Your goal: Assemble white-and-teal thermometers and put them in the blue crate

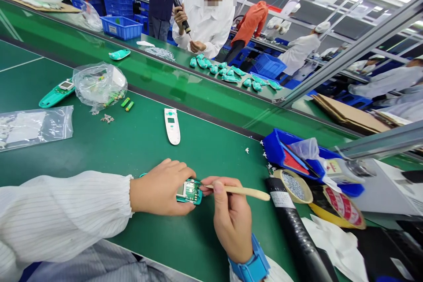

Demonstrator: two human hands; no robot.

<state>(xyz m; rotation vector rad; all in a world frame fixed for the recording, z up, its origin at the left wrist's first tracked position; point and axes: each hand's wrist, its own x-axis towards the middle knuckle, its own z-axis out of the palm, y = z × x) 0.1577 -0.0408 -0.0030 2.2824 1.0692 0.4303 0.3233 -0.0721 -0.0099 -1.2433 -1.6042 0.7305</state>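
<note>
My left hand (pixel 161 187) is closed around a small teal device half with a green circuit board (pixel 190 191), held just above the green table. My right hand (pixel 231 218) pinches a thin wooden stick (pixel 246 192) whose tip touches the board's right edge. A blue wrist strap (pixel 253 266) circles my right wrist. A white front cover (pixel 172 126) lies flat on the table beyond my hands.
A clear bag of parts (pixel 99 84), green batteries (pixel 127 104), a teal device (pixel 56 93) and a flat plastic bag (pixel 35 127) lie left. A blue tray (pixel 280 152), tape rolls (pixel 294 186) and a black tube (pixel 297 233) sit right. A person in white (pixel 206 20) works opposite with a screwdriver.
</note>
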